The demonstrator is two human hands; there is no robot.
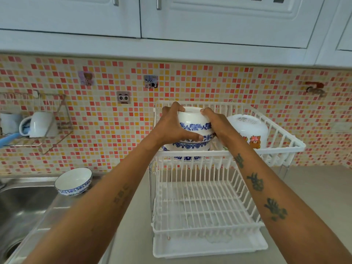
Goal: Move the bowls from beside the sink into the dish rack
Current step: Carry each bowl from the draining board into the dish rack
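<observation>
Both hands hold an upside-down white bowl with a blue floral band (192,121) over the top tier of the white dish rack (285,147). My left hand (171,124) grips its left side and my right hand (217,122) its right side. The bowl rests on or just above another inverted blue-patterned bowl (187,146) in that tier. One more blue-rimmed bowl (73,181) stands upright on the steel ledge beside the sink (24,202).
A white cartoon-printed bowl (249,130) lies inverted at the right of the top tier. The rack's lower tier (203,206) holds nothing, with a drip tray beneath. A wall wire shelf (38,119) at left holds a white mug. Grey counter lies right of the rack.
</observation>
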